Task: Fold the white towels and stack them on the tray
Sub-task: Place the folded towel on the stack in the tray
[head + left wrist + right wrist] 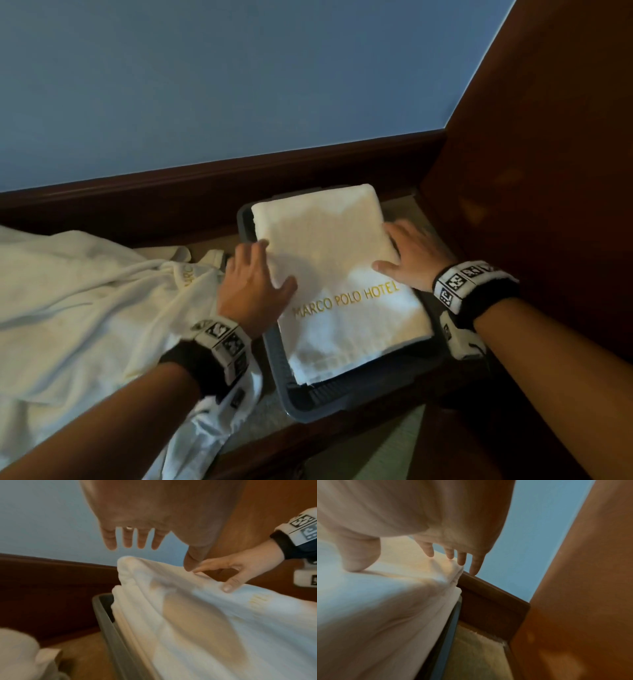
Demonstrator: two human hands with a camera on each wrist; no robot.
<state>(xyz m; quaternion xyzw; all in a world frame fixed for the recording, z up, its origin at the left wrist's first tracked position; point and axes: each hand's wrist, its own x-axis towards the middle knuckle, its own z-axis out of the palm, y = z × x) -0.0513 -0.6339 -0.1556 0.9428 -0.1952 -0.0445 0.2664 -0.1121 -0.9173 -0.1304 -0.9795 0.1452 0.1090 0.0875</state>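
White terry cloth lies under both hands: the left hand (pixel 255 275) spreads straight fingers (pixel 142 540) over the left edge of the folded towel (pixel 337 274), thumb on the top face, grasping nothing, while the right hand (pixel 407 257) rests released on the towel's right edge, its thumb flat on the cloth and its fingers (pixel 461 559) reaching past the side; the left wrist view shows that thumb and a forefinger touching the fabric without pinching it. Outward from the hands, the folded towel sits at the centre of the head view, gold "MARCO POLO HOTEL" lettering facing up, and its stacked layers show along the edge in the left wrist view; how many separate towels make up the pile I cannot tell. It fills the grey tray (pixel 274 356), a slatted-walled container whose near rim stays bare at the lower middle of the frame, and nothing else shows inside it. By my reading, at least one towel is folded and placed, and the hands are settling or squaring it. Left of the tray, a heap of unfolded white towels (pixel 78 301) sprawls across the lower left of the frame, so a good share of the folding remains. Dark wood panelling (pixel 548 171) closes the right side, near the tray
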